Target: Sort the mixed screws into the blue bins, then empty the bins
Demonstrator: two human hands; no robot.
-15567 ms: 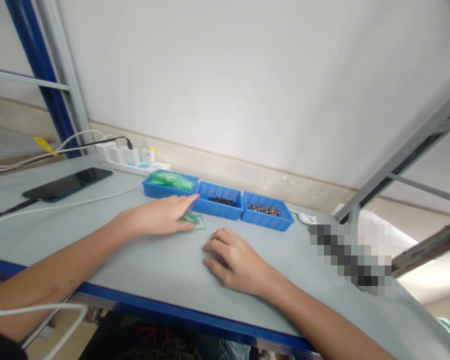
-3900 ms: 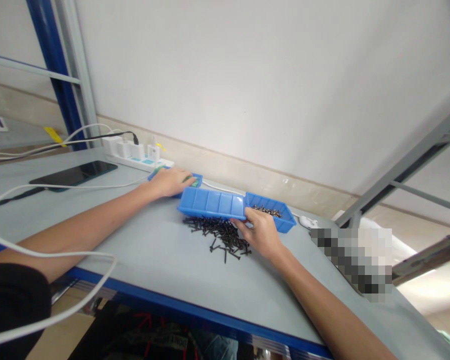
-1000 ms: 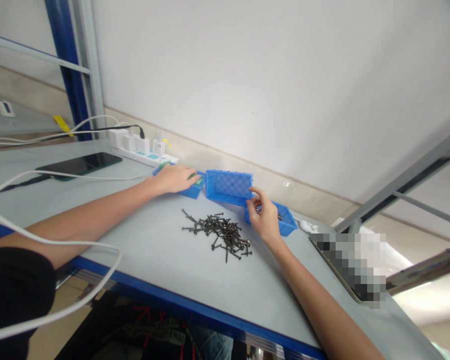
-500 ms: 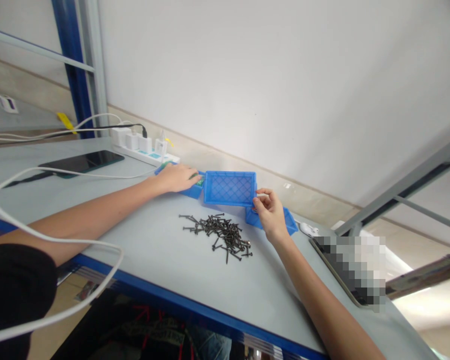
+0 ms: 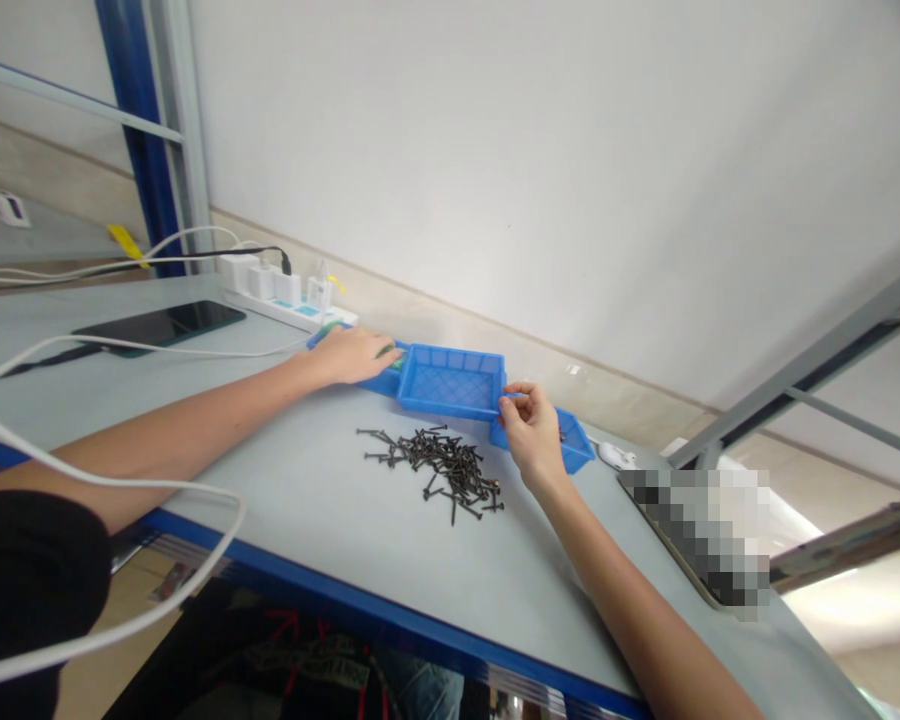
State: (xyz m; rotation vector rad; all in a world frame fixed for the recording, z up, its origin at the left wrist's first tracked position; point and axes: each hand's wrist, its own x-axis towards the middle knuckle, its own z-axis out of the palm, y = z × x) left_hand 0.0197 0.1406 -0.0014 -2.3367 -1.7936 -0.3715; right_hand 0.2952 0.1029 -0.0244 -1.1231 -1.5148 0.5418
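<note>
My right hand (image 5: 531, 428) pinches the right edge of an empty blue basket (image 5: 452, 383) with a lattice floor. Another blue basket (image 5: 576, 445) sits partly behind that hand, at the right. My left hand (image 5: 356, 356) lies with its fingers spread over a third blue basket (image 5: 381, 382), in which something green shows; most of its contents are hidden. In front of the baskets, a loose pile of dark screws (image 5: 450, 465) is spread on the grey table (image 5: 322, 480).
A black phone (image 5: 169, 325) lies at the left near a white power strip (image 5: 289, 307) with chargers. A white cable (image 5: 157, 484) loops across my left arm. White earbuds (image 5: 616, 456) and a partly pixelated tablet-like device (image 5: 679, 540) are at the right.
The middle basket has tipped down from facing me to a flatter pose, and my right hand has moved slightly left and down with it. My left hand has stayed in place.
</note>
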